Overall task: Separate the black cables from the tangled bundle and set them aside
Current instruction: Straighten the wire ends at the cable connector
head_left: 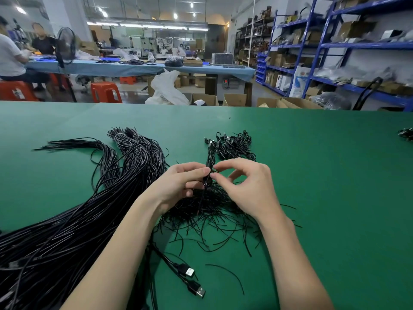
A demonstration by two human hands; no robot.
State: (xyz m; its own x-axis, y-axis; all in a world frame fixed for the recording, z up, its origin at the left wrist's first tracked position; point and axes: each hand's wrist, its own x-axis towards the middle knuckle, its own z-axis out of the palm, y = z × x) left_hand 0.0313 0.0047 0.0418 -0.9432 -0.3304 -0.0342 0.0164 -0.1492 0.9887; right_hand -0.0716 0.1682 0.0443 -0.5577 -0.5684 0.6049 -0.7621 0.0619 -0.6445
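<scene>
Head view: left hand [178, 184] gripping, right hand [243, 186] pinching a thin cable bunch [209, 166] mid-tabletop [324, 175]. Tangled bundle [207, 209] beneath; sorted cables [234, 146] toward far edge. Roughly partway; much left.

Both hands meet at centre over the green table [312, 175]. Left hand [178, 186] grips an upright small cable bunch [209, 162]; right hand [248, 186] pinches it with thumb and forefinger. Loose tangled wires [207, 215] lie under the hands. Long black cable bundle [73, 231] sprawls at 8–10 o'clock. Small coiled pile [234, 145] at 12. Two USB plugs [192, 280] at 6.
</scene>
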